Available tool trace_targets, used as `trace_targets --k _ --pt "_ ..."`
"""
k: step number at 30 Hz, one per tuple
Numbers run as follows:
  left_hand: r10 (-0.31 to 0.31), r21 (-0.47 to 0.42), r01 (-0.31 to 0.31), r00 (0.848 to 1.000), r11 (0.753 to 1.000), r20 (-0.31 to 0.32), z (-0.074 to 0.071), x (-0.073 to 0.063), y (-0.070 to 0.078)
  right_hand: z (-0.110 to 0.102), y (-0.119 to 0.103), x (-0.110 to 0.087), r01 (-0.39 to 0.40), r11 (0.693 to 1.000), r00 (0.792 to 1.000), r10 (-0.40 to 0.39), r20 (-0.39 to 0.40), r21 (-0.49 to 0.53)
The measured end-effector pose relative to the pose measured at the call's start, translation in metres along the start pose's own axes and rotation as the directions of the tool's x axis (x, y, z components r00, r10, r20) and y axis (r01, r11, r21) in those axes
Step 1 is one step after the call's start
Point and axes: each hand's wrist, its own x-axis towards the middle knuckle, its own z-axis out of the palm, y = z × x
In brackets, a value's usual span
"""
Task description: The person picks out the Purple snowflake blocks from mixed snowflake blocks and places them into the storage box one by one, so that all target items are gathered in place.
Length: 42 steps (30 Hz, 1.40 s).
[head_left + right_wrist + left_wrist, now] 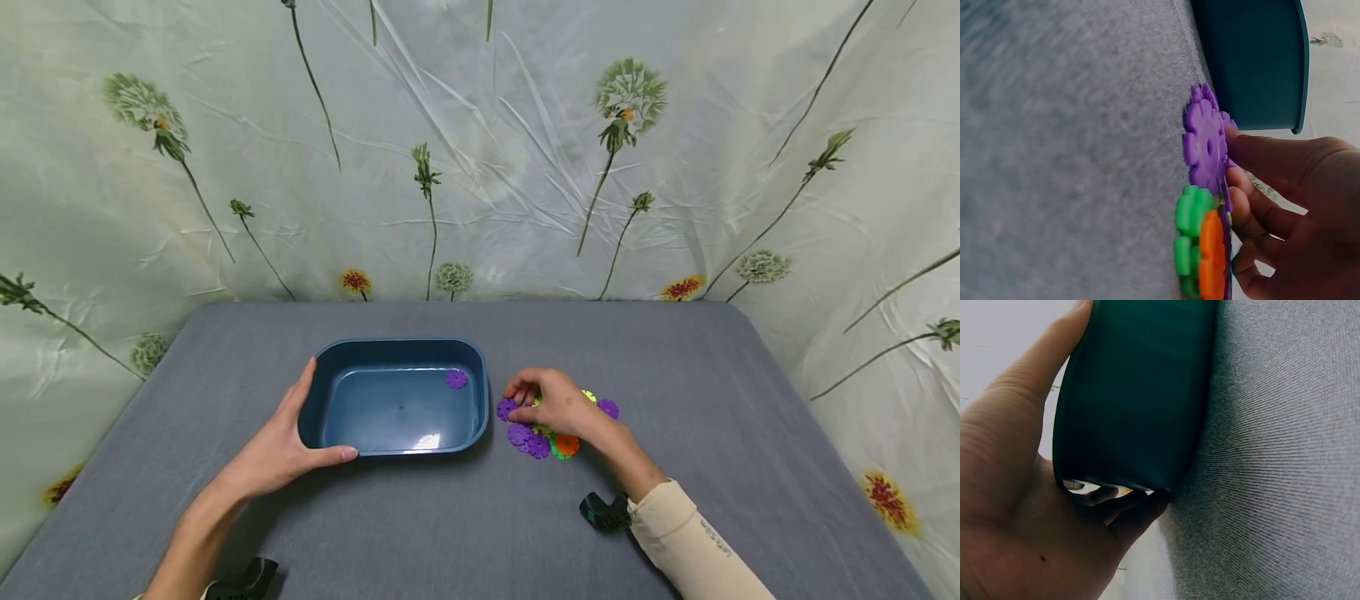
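Head view: A left hand [277, 450] grips the left end of a blue tub [367, 408] on a gray cloth [420, 533], its thumb at the near rim and its fingers along the end wall. Inside, toward the far right corner, lies one purple disc [457, 379], well apart from those fingers. Just beyond the tub's right wall, a second purple disc [504, 410] sits pinched between thumb and fingertips of a right hand [558, 406], beside a pile of purple, green and orange discs [537, 446].
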Motion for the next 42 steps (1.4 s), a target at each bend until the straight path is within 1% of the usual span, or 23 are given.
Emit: trace_targets --k 2,6,10,19,24,31,37,42 --pt "0.002 -0.001 -0.002 1.0 1.0 -0.003 0.0 0.0 0.0 0.0 0.0 -0.001 -0.009 1.0 1.0 0.009 -0.005 0.013" --pt "0.016 -0.016 -0.016 1.0 1.0 -0.002 -0.001 -0.001 -0.001 0.0 0.001 -0.002 -0.007 0.999 1.0 0.007 -0.015 0.039" --pt "0.017 -0.027 -0.017 1.0 0.999 0.004 -0.002 -0.001 -0.001 -0.001 0.001 -0.003 -0.005 0.997 0.999 0.007 -0.031 0.071" --pt "0.011 -0.011 -0.011 1.0 1.0 0.002 -0.002 0.0 0.0 -0.002 0.002 -0.002 0.019 0.992 0.995 -0.007 -0.099 0.121" --pt "0.009 -0.012 -0.009 1.0 1.0 0.005 -0.001 -0.001 0.0 -0.002 0.0 0.0 0.027 0.992 0.988 -0.007 -0.156 0.122" --pt "0.012 -0.017 -0.012 1.0 1.0 0.003 -0.001 -0.001 0.0 -0.002 -0.001 0.004 0.069 0.989 0.972 -0.037 -0.231 0.132" --pt "0.013 -0.019 -0.013 1.0 1.0 -0.001 -0.001 -0.001 0.0 -0.002 -0.002 0.007 0.092 0.982 0.963 -0.045 -0.266 0.166" --pt "0.012 -0.014 -0.012 1.0 1.0 -0.001 -0.001 -0.002 0.0 -0.004 -0.005 0.008 0.083 0.973 0.959 -0.019 -0.281 0.216"
